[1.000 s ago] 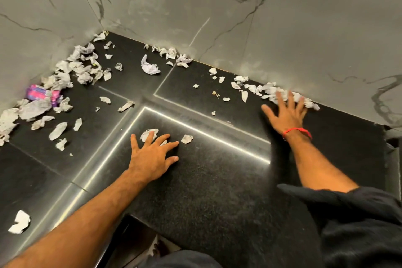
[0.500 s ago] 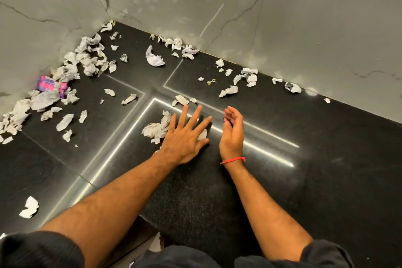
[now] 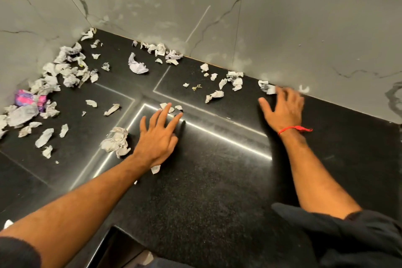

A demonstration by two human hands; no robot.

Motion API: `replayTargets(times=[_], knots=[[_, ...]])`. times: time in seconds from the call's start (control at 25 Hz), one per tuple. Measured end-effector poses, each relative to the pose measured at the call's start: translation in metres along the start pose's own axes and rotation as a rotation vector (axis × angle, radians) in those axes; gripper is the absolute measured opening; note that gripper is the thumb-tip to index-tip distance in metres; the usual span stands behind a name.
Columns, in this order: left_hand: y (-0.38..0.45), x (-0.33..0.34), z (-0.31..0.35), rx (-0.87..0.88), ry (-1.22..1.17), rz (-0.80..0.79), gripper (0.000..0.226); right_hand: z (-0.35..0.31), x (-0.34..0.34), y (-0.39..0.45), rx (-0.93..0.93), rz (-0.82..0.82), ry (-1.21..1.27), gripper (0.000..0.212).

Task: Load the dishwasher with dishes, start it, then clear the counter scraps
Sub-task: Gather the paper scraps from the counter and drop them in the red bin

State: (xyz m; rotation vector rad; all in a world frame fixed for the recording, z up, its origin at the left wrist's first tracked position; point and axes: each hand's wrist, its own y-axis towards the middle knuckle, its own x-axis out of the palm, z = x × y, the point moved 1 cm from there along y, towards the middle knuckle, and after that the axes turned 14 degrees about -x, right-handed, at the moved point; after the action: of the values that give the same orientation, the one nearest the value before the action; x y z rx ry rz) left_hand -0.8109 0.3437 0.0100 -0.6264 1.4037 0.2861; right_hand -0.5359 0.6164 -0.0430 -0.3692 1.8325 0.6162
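Note:
Crumpled white paper scraps lie scattered over the black counter [image 3: 217,191]. A small swept heap of scraps [image 3: 116,142] sits just left of my left hand [image 3: 158,137], which lies flat on the counter with fingers spread; one scrap [image 3: 155,168] peeks out under its wrist. My right hand [image 3: 282,110], with a red thread at the wrist, is spread open and blurred near the wall, its fingertips at a scrap [image 3: 268,88]. More scraps [image 3: 214,95] lie between the hands.
A thick pile of scraps [image 3: 65,72] fills the left corner, with a pink and purple wrapper [image 3: 28,98] in it. Grey marble walls [image 3: 282,28] close off the back and left. A dark opening [image 3: 121,250] shows below the counter's front edge.
My right hand has swung from beside my left hand out to the right, back to the wall. My left hand stays flat by the heap.

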Motion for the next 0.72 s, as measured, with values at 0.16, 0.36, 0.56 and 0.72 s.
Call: replayTargets(times=[0.16, 0.36, 0.56, 0.72], knots=[[0.044, -0.015, 0.062, 0.188, -0.022, 0.062, 0.065, -0.102, 0.019, -0.023, -0.425, -0.046, 0.355, 0.044], [0.087, -0.01, 0.076, 0.171, 0.104, -0.083, 0.065, -0.108, 0.01, -0.035, -0.261, 0.207, 0.768, 0.037], [0.057, 0.0, 0.025, 0.048, 0.124, -0.058, 0.071, -0.117, 0.022, -0.027, -0.148, -0.034, 0.355, 0.069], [0.017, 0.005, -0.031, -0.149, 0.103, -0.014, 0.068, -0.103, 0.021, 0.026, -0.215, -0.028, 0.232, 0.077]])
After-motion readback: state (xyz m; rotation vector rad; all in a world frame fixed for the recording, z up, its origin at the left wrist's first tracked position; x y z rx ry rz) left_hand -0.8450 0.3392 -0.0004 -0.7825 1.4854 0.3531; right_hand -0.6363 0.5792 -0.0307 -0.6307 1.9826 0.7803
